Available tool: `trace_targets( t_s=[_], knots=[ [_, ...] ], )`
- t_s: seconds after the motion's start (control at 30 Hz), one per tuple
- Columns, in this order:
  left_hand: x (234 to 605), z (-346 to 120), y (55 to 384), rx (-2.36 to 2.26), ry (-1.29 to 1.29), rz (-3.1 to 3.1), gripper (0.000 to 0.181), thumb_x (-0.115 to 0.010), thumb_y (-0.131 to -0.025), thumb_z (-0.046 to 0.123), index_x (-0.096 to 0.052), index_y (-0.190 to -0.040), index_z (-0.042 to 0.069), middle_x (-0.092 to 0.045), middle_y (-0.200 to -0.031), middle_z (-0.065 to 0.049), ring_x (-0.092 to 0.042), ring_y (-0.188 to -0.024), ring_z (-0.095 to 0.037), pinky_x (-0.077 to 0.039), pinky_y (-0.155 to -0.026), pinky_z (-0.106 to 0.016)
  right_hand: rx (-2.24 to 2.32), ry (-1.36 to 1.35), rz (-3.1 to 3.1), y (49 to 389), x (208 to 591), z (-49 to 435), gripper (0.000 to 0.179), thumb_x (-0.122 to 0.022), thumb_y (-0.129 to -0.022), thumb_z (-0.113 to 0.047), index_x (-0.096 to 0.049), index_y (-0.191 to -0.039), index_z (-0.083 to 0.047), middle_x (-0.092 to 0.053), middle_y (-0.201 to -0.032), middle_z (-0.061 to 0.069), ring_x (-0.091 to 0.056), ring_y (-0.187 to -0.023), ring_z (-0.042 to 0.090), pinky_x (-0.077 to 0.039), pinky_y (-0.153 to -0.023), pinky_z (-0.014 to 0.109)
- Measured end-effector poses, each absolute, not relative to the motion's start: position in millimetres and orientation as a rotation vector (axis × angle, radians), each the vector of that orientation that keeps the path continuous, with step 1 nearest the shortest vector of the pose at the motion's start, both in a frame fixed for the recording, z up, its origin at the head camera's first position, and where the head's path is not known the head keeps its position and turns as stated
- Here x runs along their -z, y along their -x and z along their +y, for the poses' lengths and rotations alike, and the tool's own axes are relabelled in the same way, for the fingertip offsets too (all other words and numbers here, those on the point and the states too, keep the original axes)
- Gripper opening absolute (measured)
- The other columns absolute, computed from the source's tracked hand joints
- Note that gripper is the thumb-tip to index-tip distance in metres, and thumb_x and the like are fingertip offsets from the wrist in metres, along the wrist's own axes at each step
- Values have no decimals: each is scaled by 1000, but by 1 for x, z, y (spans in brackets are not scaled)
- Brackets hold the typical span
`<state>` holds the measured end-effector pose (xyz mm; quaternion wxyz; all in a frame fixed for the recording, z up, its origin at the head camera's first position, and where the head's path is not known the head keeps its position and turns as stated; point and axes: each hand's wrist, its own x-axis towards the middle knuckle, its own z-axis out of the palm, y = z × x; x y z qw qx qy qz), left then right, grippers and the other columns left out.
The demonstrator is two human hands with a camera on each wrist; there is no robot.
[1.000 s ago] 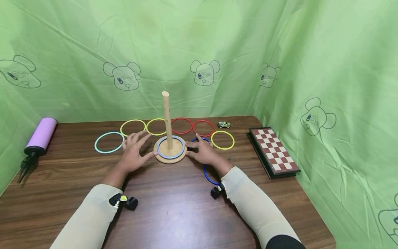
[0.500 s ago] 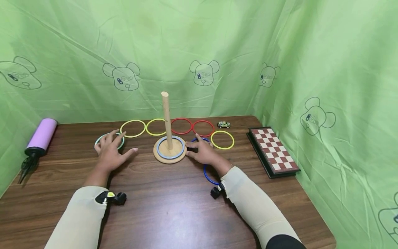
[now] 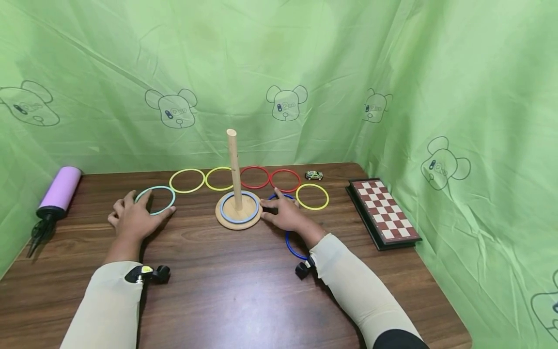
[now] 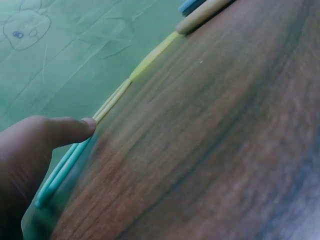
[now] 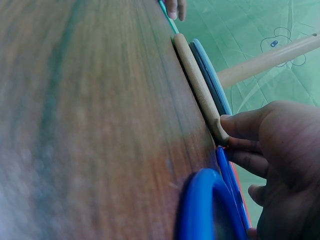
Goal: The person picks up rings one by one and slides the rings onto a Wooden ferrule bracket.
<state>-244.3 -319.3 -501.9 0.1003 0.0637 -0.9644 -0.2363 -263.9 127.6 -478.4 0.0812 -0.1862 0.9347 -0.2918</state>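
Observation:
My left hand (image 3: 134,215) is spread over the left part of the turquoise ring (image 3: 158,187), fingers apart. In the left wrist view its thumb rests right at the ring's near rim. My right hand (image 3: 285,211) pinches the right edge of the round wooden base (image 3: 231,213) between thumb and fingers. From the base rises an upright wooden post (image 3: 234,165), and a light blue ring (image 3: 239,222) lies around its foot. Beneath the right hand and wrist lie dark blue rings (image 3: 293,248), partly hidden.
Behind the base lie yellow rings (image 3: 187,192) and red rings (image 3: 285,191); another yellow ring (image 3: 312,209) is right of it. A toy car (image 3: 314,175), a chessboard (image 3: 385,211) and a purple pump (image 3: 59,186) stand toward the table's sides. Green curtain (image 3: 235,72) encloses the back.
My left hand has left the wooden base's left side and moved left, across to the turquoise ring, which has shifted very slightly right. The right hand has stayed at the base.

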Motion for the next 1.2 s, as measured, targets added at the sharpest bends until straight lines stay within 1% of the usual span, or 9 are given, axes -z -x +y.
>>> trace_targets(
  t_s=[0.07, 0.17, 0.33, 0.43, 0.53, 0.7, 0.8, 1.03, 1.2],
  knots=[
    [502, -320, 244, 706, -197, -2871, 107, -70, -90, 79, -40, -167, 11, -20, -169, -41, -17, -147, -71, -20, -101, -88, 871, 558, 2792, 264, 478, 128, 49, -71, -107, -41, -65, -153, -28, -53, -169, 4, -13, -173, 36, -12, -127, 79],
    [502, -321, 244, 697, -195, -2891, 107, -68, -91, 79, -39, -167, 10, -20, -168, -43, -17, -146, -72, -20, -101, -89, 868, 562, 2794, 264, 478, 128, 49, -72, -107, -41, -64, -153, -27, -52, -169, 4, -13, -173, 36, -12, -127, 79],
    [502, -321, 245, 689, -188, -2896, 105, -67, -92, 79, -40, -167, 11, -24, -166, -44, -18, -145, -72, -19, -102, -88, 862, 594, 2789, 265, 478, 129, 48, -70, -108, -38, -64, -154, -25, -57, -165, -2, -12, -173, 36, -7, -126, 83],
    [502, -322, 246, 699, -191, -2893, 104, -67, -92, 78, -41, -167, 11, -25, -165, -45, -18, -145, -72, -18, -102, -88, 866, 591, 2790, 265, 478, 129, 48, -70, -108, -38, -64, -154, -25, -57, -165, -1, -12, -173, 37, -6, -126, 84],
    [502, -322, 246, 703, -193, -2890, 102, -67, -93, 76, -41, -166, 10, -25, -164, -46, -18, -145, -73, -18, -102, -88, 868, 570, 2793, 265, 479, 128, 49, -71, -107, -40, -64, -154, -26, -55, -167, 2, -12, -173, 37, -8, -127, 81],
    [502, -321, 246, 715, -202, -2871, 92, -68, -97, 70, -47, -163, 9, -29, -161, -47, -19, -146, -73, -18, -104, -87, 872, 561, 2793, 265, 480, 128, 49, -71, -107, -41, -65, -153, -27, -51, -170, 6, -13, -173, 37, -13, -127, 79],
    [502, -320, 246, 718, -215, -2858, 86, -69, -98, 67, -52, -159, 9, -32, -158, -48, -19, -147, -72, -19, -105, -87, 872, 568, 2799, 265, 479, 129, 49, -72, -107, -40, -65, -153, -27, -54, -168, 3, -13, -173, 37, -11, -127, 80],
    [503, -320, 247, 681, -275, -2846, 86, -68, -96, 72, -56, -157, 13, -35, -156, -48, -25, -143, -70, -25, -104, -84, 877, 566, 2798, 264, 480, 128, 49, -72, -107, -41, -64, -153, -27, -57, -165, 1, -13, -173, 36, -10, -128, 79],
    [501, -319, 246, 698, -301, -2804, 82, -66, -95, 74, -61, -152, 15, -38, -154, -47, -32, -140, -70, -27, -103, -83, 886, 565, 2788, 263, 479, 128, 49, -72, -107, -39, -64, -153, -26, -57, -166, 0, -12, -173, 35, -6, -128, 81]
  ],
)
